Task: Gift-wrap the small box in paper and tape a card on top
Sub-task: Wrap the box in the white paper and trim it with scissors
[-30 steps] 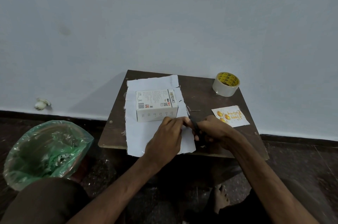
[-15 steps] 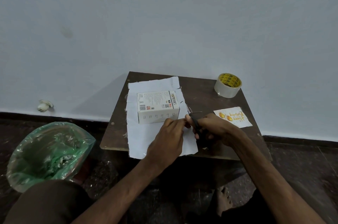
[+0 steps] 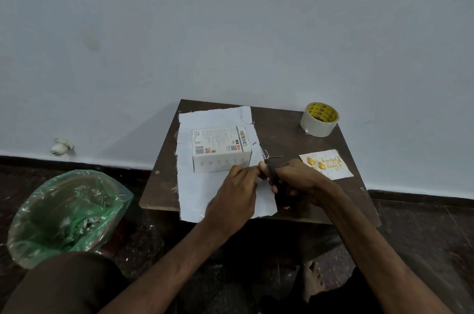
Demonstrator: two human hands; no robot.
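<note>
The small box (image 3: 221, 149) is seen lying flat, printed face up, on the far half of a white sheet of paper (image 3: 191, 185). The paper is spread on the left part of a small dark surface (image 3: 282, 129), and its near edge overhangs the surface's near edge. The paper's edges are ragged, and its right edge is notched just right of the box. The left hand (image 3: 236, 193) is laid over the near right part of the paper, just in front of the box. Its fingers (image 3: 246, 171) are curled, and the paper's right edge appears to be pinched at their tips. Dark scissors (image 3: 274, 173) are gripped in the right hand (image 3: 300, 180), with its fingers closed round the handles. The thin blades are pointed away, at the paper's right edge, just beside the box's near right corner. Whether the blades are parted cannot be told. The two hands are almost touching at the scissors. The card (image 3: 325, 163), with gold lettering and gold balls, is laid flat on the right side of the surface, just beyond the right hand. A tape roll (image 3: 319, 118) with a yellow core is stood at the far right corner, apart from the card. A bin lined with a green bag (image 3: 66, 213) is placed on the floor to the left. A bare foot (image 3: 311, 280) is visible under the right forearm.
</note>
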